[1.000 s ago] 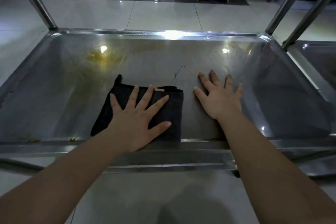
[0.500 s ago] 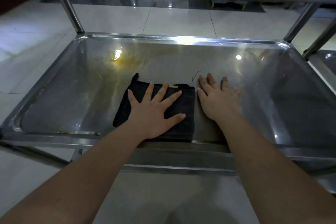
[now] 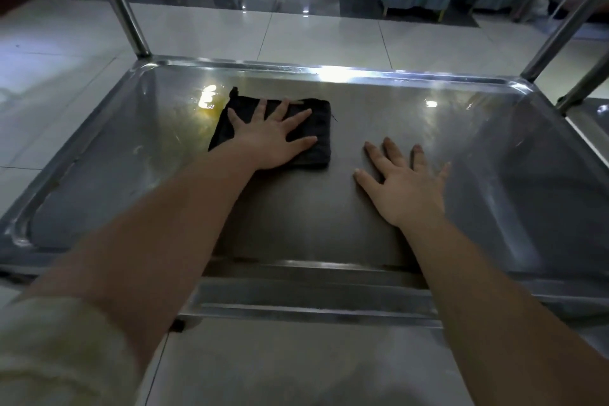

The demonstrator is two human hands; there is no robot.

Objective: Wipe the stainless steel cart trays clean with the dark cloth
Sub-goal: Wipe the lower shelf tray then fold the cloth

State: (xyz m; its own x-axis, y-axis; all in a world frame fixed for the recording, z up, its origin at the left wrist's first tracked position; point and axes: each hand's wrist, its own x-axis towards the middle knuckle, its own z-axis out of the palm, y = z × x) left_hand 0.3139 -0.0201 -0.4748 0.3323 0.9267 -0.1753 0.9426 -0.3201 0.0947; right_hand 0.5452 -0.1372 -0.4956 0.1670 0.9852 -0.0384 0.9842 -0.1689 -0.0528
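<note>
Dark cloth (image 3: 318,123) slid toward the tray's (image 3: 329,71) far edge, reaching the yellow stain (image 3: 208,113).
Your left hand (image 3: 273,140) and right hand (image 3: 408,189) lie spread flat.

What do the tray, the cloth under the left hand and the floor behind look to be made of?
Tray: apparently stainless steel, satin base, brighter rim; it mirrors the lights. Cloth: dark matte textile, weave unclear; folded flat, loose thread at its right edge. Floor: pale glossy tiles, probably ceramic; joint lines and reflections show.
</note>
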